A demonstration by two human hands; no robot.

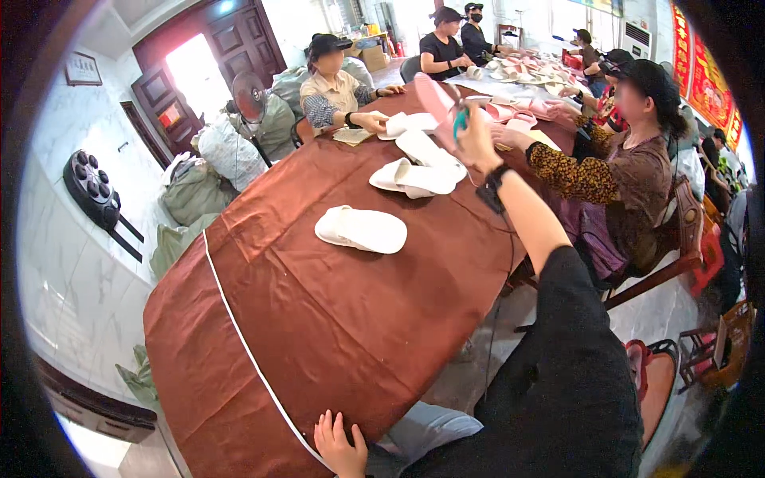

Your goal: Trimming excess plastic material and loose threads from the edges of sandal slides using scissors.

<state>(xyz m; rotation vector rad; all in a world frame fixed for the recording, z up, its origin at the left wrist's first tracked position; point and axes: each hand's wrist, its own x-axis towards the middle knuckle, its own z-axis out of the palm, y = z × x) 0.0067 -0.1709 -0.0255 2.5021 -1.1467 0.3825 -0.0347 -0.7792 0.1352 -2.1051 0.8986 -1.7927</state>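
Right hand (476, 131) extended, gripping pink flat fabric slipper (437, 99), maybe teal-handled tool too; left hand (339, 442) open on brown-clothed bench (319, 319) edge; keep grip steady

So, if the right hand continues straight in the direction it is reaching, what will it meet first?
Probably the pink slipper just beyond the right hand, which holds a teal tool and already seems to touch the slipper. Beyond lie more pink slippers on the brown table. Depth is unclear.

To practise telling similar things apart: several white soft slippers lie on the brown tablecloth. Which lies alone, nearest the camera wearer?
The flat white slipper lying alone mid-cloth. The other white slippers cluster farther up the brown tablecloth, near the raised right hand.
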